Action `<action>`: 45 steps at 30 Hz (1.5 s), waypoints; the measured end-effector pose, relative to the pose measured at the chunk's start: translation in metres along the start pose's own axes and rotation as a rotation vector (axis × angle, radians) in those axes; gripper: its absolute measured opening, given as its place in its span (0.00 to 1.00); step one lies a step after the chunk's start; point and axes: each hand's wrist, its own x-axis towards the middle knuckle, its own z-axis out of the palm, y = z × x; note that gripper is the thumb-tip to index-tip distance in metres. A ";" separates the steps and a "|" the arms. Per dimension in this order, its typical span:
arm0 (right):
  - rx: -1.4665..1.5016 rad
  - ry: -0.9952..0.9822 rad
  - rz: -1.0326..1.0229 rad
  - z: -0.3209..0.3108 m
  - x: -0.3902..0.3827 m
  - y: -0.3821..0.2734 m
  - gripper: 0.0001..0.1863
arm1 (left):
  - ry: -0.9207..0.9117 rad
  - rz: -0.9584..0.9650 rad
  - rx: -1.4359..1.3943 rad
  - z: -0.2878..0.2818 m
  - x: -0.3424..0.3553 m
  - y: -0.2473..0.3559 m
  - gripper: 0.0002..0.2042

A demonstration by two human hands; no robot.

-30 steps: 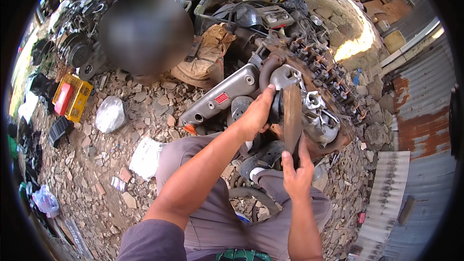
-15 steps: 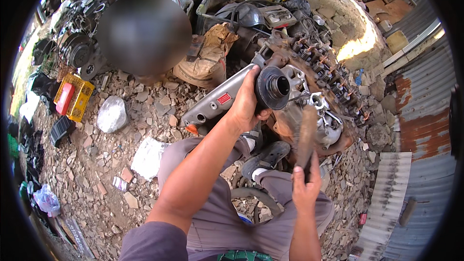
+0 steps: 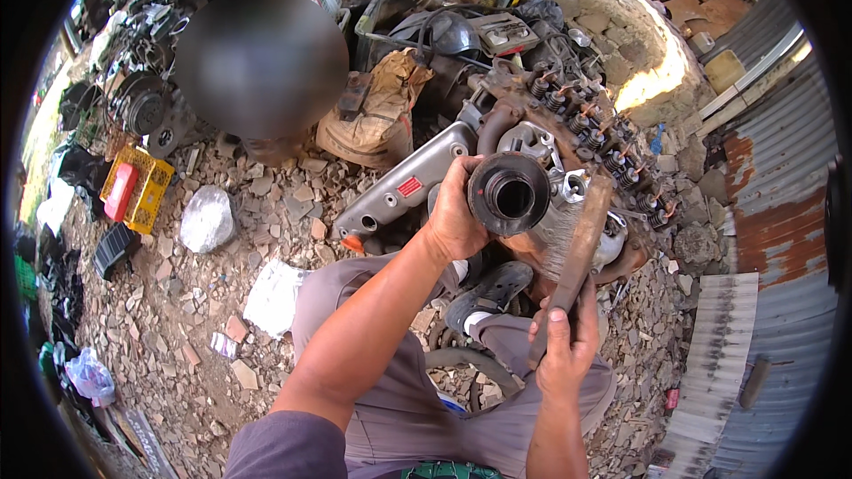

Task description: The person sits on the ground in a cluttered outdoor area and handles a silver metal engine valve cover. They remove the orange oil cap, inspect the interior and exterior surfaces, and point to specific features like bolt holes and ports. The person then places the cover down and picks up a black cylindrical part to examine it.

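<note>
My left hand (image 3: 457, 210) grips a round dark metal part (image 3: 508, 195), a wide flange with a hollow collar in its middle, like a pulley. The collar's opening faces up toward me. In my right hand (image 3: 568, 337) is a wooden-backed wire brush (image 3: 577, 253), held by its lower end with the bristles on the left side. Its upper end is close to the round part's right side, with a gap between. Behind my left hand lies a long silver engine cover (image 3: 399, 182) with a red label.
An engine cylinder head with valve springs (image 3: 590, 133) and silver castings (image 3: 599, 244) lie beyond the brush. Farther off are a stuffed sack (image 3: 382, 120), a yellow crate (image 3: 146, 182) and heaped parts. Corrugated sheets (image 3: 781, 257) stand at right. A person sits ahead, face blurred.
The round part has turned to face me more and moved slightly down. The brush, blurred before, has swung to a right-leaning slant, and its bristles now show.
</note>
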 end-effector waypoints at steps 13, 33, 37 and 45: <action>0.000 0.045 0.043 -0.010 -0.005 0.006 0.32 | -0.127 0.236 -0.089 -0.004 0.000 0.017 0.33; 0.113 0.213 0.055 0.014 0.020 -0.003 0.16 | -0.189 0.430 0.597 0.005 -0.009 -0.016 0.40; -0.050 0.176 0.038 0.020 0.034 0.000 0.19 | -0.207 0.450 0.644 0.007 -0.010 -0.029 0.41; 0.029 0.192 0.066 0.028 0.041 0.001 0.21 | -0.155 0.483 0.698 0.005 -0.010 -0.033 0.42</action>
